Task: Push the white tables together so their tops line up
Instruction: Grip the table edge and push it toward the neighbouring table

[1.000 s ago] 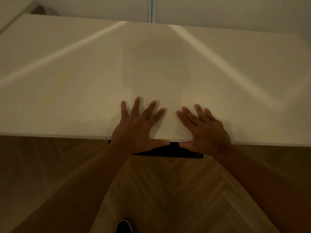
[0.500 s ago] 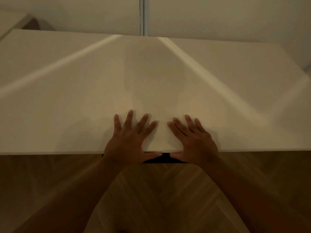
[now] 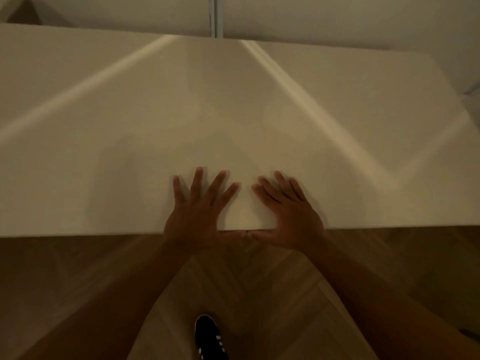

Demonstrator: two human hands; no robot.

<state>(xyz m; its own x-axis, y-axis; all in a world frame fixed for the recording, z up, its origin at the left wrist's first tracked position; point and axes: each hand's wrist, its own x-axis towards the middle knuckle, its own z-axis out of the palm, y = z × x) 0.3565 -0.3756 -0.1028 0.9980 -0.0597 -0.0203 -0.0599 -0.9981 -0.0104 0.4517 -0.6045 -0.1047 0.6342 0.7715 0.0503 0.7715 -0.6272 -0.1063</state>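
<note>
A large white table fills the upper half of the head view, with its near edge running straight across in front of me. My left hand lies flat on the top at that edge, fingers spread. My right hand lies flat beside it in the same way. Both thumbs run along the front edge and nearly touch each other. Neither hand grips anything. The table's far edge sits close to a pale wall. No seam with a second tabletop shows.
Wooden herringbone floor lies below the table edge, and my black shoe stands on it. A vertical strip divides the wall behind. A pale corner shows at the far left, and a grey object past the table's right end.
My thumbs have drawn together along the front edge. The dark frame under the table edge has dropped out of sight, and my shoe has come back into view below.
</note>
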